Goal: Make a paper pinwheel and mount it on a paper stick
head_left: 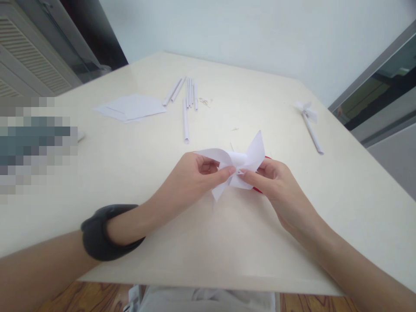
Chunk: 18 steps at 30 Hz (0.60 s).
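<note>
My left hand (191,177) and my right hand (276,186) both pinch a white folded paper pinwheel head (238,162) just above the middle of the cream table (227,242). The thumbs and forefingers meet at the paper's centre, where the curled blades come together. A bit of something red (258,190) shows under my right fingers; most of it is hidden. A dark band sits on my left wrist.
Several rolled white paper sticks (186,97) lie at the back, next to a stack of white paper sheets (131,107). A finished paper pinwheel on a stick (310,123) lies at the right. A pixelated patch covers the left edge.
</note>
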Tool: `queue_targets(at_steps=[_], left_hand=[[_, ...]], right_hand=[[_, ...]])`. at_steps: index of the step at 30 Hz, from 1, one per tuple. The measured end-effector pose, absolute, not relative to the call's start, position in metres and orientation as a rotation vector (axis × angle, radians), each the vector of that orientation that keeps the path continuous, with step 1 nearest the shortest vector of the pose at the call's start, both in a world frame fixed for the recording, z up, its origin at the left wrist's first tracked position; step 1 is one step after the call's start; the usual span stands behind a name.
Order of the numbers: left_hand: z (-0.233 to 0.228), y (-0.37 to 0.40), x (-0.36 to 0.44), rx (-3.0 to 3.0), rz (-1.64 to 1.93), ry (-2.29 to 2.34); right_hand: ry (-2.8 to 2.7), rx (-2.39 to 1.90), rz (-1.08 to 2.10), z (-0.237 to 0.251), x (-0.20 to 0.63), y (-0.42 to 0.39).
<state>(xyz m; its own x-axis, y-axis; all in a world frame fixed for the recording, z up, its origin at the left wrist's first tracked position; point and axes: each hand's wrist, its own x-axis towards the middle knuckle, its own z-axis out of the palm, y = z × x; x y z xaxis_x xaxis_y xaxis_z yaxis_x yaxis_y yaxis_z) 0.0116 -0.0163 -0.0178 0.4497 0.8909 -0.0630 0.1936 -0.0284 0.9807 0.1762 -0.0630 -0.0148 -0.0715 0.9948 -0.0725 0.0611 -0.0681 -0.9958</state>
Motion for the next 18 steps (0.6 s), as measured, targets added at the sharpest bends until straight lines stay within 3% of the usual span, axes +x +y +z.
queue_targets(at_steps=[18], left_hand=[[-0.014, -0.0169, 0.0114, 1.614, 0.757, 1.094]], right_hand=[[-1.256, -1.259, 1.311, -0.0154, 0.1755, -0.0619]])
